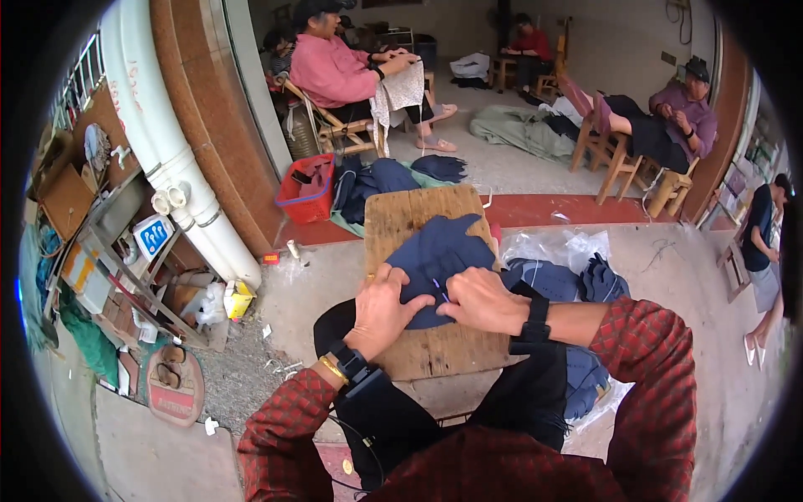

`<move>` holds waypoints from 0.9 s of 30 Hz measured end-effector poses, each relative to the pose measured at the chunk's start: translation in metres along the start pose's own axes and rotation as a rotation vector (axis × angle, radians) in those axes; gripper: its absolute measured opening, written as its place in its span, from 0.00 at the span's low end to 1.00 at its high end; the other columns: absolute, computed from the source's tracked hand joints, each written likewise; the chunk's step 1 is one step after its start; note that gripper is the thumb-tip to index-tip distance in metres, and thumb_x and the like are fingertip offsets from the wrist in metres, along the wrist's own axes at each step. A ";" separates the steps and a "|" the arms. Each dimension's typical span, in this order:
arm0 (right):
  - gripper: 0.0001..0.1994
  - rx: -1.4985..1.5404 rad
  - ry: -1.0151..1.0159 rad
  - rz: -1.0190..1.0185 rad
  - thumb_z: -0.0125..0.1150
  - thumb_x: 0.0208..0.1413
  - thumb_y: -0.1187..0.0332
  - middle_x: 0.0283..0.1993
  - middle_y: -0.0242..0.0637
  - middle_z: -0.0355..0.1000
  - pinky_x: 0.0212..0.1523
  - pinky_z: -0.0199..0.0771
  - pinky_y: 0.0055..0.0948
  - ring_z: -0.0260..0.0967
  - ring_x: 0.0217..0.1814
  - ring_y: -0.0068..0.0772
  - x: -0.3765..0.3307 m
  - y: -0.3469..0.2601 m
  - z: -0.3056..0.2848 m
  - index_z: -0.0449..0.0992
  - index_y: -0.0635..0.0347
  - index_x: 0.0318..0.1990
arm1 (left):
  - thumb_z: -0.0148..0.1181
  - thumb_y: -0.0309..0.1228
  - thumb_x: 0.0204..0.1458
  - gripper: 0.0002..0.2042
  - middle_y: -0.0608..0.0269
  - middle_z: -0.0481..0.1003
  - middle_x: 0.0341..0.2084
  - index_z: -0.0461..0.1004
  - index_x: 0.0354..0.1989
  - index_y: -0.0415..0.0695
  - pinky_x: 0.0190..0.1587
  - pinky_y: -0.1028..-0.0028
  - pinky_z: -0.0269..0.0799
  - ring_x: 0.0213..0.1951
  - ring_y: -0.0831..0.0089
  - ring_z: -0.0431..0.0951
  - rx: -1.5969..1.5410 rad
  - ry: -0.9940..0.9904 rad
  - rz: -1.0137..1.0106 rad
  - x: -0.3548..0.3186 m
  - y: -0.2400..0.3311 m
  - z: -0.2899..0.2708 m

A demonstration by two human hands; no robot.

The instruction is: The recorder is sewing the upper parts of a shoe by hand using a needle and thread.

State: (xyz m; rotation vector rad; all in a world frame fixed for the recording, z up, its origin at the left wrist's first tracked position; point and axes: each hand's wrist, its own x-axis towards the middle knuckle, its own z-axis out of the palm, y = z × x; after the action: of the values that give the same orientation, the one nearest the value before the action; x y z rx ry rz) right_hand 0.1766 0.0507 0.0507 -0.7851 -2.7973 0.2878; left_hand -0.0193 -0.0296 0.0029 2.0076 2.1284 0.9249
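A dark blue piece of cloth (439,247) lies on a worn wooden board (418,213) in front of me. My left hand (381,309) presses flat on the cloth's lower left edge. My right hand (485,301) rests on the cloth's lower right and pinches a thin needle-like thing (441,290) with light thread. Both forearms wear red plaid sleeves and dark wrist straps.
A pile of dark blue cloth pieces (577,280) on clear plastic lies to my right. A red basket (308,188) and more blue pieces sit beyond the board. Several people sit on wooden chairs farther back. White pipes (167,151) and cluttered shelves stand at left.
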 end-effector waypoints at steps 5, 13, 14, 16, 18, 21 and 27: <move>0.12 0.081 0.066 0.114 0.68 0.50 0.66 0.29 0.59 0.77 0.36 0.80 0.50 0.79 0.37 0.61 0.002 0.002 0.014 0.79 0.70 0.28 | 0.75 0.43 0.45 0.24 0.61 0.70 0.50 0.78 0.48 0.43 0.52 0.58 0.62 0.56 0.57 0.68 0.060 0.165 0.254 -0.002 -0.005 0.011; 0.07 -0.174 -0.040 0.011 0.67 0.47 0.70 0.30 0.55 0.79 0.36 0.82 0.46 0.81 0.36 0.56 0.018 -0.010 0.015 0.82 0.66 0.27 | 0.73 0.36 0.48 0.25 0.59 0.68 0.57 0.73 0.54 0.45 0.54 0.56 0.59 0.58 0.55 0.66 0.024 0.195 0.201 -0.007 -0.001 0.023; 0.08 -0.150 -0.048 0.070 0.68 0.48 0.69 0.31 0.54 0.80 0.38 0.83 0.45 0.81 0.38 0.55 0.020 -0.011 0.011 0.83 0.67 0.30 | 0.73 0.35 0.48 0.24 0.59 0.68 0.58 0.73 0.54 0.45 0.55 0.55 0.59 0.59 0.55 0.66 0.022 0.205 0.197 -0.006 -0.002 0.024; 0.10 -0.118 -0.051 0.201 0.68 0.49 0.67 0.33 0.54 0.80 0.39 0.83 0.44 0.82 0.39 0.54 0.025 -0.012 0.003 0.84 0.67 0.32 | 0.72 0.36 0.49 0.24 0.59 0.68 0.58 0.73 0.54 0.45 0.56 0.55 0.58 0.59 0.55 0.65 0.020 0.183 0.182 -0.004 0.000 0.023; 0.14 -0.045 -0.070 0.246 0.69 0.50 0.63 0.33 0.56 0.81 0.40 0.83 0.43 0.82 0.40 0.54 0.033 -0.013 -0.008 0.83 0.69 0.32 | 0.72 0.36 0.50 0.24 0.58 0.68 0.58 0.73 0.54 0.45 0.56 0.55 0.58 0.60 0.55 0.65 0.030 0.174 0.166 -0.003 -0.001 0.024; 0.19 0.397 -0.380 0.579 0.68 0.50 0.60 0.33 0.64 0.79 0.44 0.82 0.44 0.81 0.43 0.59 0.036 -0.022 -0.022 0.81 0.75 0.30 | 0.72 0.37 0.50 0.24 0.59 0.68 0.60 0.74 0.54 0.46 0.56 0.54 0.58 0.61 0.55 0.65 0.033 0.140 0.126 -0.010 -0.005 0.022; 0.20 0.472 -0.220 0.610 0.65 0.55 0.58 0.29 0.60 0.78 0.38 0.80 0.43 0.80 0.37 0.56 0.017 -0.012 -0.009 0.80 0.73 0.26 | 0.67 0.47 0.53 0.29 0.58 0.67 0.66 0.73 0.61 0.45 0.62 0.51 0.54 0.68 0.57 0.62 0.104 0.197 0.224 -0.008 -0.006 0.032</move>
State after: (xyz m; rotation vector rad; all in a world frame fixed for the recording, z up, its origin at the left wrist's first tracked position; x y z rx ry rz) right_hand 0.1587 0.0511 0.0653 -1.5178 -2.4214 1.1406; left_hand -0.0094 -0.0254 -0.0285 2.3343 2.1184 1.1067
